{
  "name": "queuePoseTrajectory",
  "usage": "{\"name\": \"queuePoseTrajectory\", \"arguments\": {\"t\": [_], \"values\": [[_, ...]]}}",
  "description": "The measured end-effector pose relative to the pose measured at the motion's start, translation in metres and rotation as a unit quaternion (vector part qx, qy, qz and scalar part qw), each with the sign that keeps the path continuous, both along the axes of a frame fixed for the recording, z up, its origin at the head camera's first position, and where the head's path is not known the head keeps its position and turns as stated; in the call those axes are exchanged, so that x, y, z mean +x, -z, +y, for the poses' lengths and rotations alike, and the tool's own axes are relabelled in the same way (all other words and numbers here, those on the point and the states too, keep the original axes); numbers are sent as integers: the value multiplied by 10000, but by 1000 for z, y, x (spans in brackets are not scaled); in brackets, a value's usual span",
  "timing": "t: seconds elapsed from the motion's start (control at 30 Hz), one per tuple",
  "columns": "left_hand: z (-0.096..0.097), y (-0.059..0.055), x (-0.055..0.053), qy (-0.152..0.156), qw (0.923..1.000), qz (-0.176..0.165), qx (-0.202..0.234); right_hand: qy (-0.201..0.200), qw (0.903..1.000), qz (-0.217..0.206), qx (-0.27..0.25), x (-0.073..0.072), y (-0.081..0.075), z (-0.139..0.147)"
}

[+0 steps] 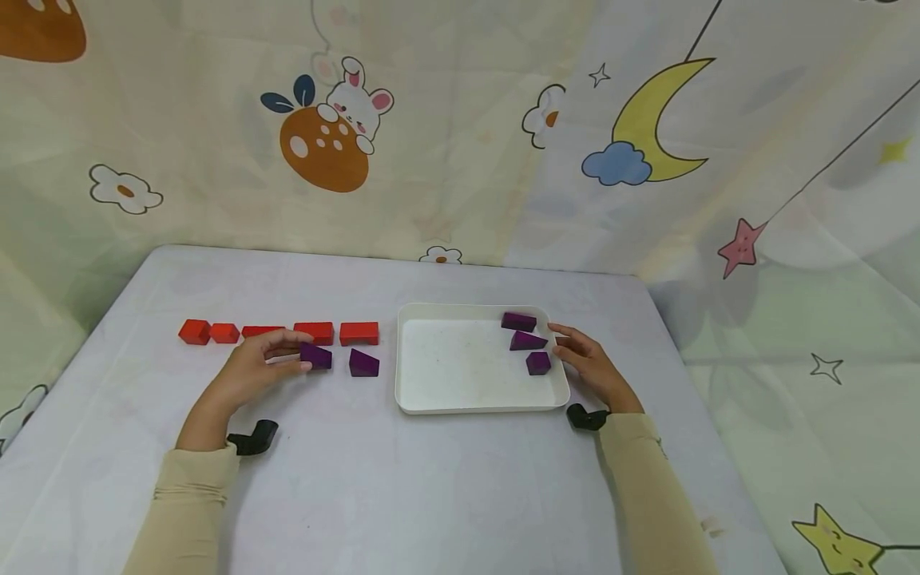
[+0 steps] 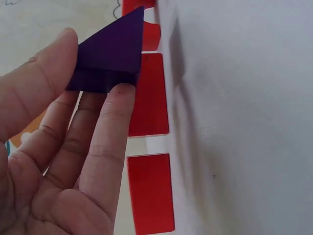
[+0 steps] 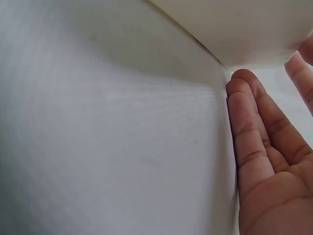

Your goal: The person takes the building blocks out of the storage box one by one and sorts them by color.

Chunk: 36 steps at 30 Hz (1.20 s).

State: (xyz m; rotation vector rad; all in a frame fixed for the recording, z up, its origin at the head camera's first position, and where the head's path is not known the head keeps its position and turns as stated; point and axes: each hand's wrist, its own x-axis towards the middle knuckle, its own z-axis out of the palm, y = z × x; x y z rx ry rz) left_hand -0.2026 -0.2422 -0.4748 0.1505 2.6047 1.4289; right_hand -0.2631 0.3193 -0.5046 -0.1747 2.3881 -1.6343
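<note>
Between thumb and fingertips, my left hand (image 1: 244, 375) pinches a purple block (image 1: 316, 357) with a slanted side. In the left wrist view this purple block (image 2: 115, 46) overlaps the row of red blocks (image 2: 150, 193). A second purple block (image 1: 363, 363) with a sloping top lies to its right on the table. My right hand (image 1: 595, 369) is at the right side of the white tray (image 1: 453, 359), its fingertips right at the rim. The right wrist view shows those fingers (image 3: 244, 127) fairly straight, close beside the tray wall (image 3: 254, 29).
Several red blocks (image 1: 358, 333) form a row along the table's left half, behind the purple ones. Inside the tray, at its right end, are three purple blocks (image 1: 528, 341). A patterned cloth (image 1: 446, 144) hangs behind the white table (image 1: 402, 495).
</note>
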Motion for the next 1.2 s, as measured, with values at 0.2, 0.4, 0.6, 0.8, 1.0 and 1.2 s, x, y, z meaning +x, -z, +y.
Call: {"name": "queuePoseTrajectory", "arguments": {"t": [0.2,0.4,0.6,0.8,1.0,1.2], "values": [[2,6,0,-80,9997,-148,-156,11,10000,-18,-54,0,1,1],[-1,2,2,-128,9992,-219,-303,9,10000,38,-20,-2,2,1],[2,-15,10,-291,9989,157,-319,29,10000,35,13,-2,2,0],[25,-29,18,-452,9955,830,-91,43,10000,19,11,-3,1,-1],[57,-33,20,-400,9945,838,482,54,10000,23,14,-2,1,0],[94,-33,19,-208,9919,730,1018,59,10000,21,28,-1,1,0]]}}
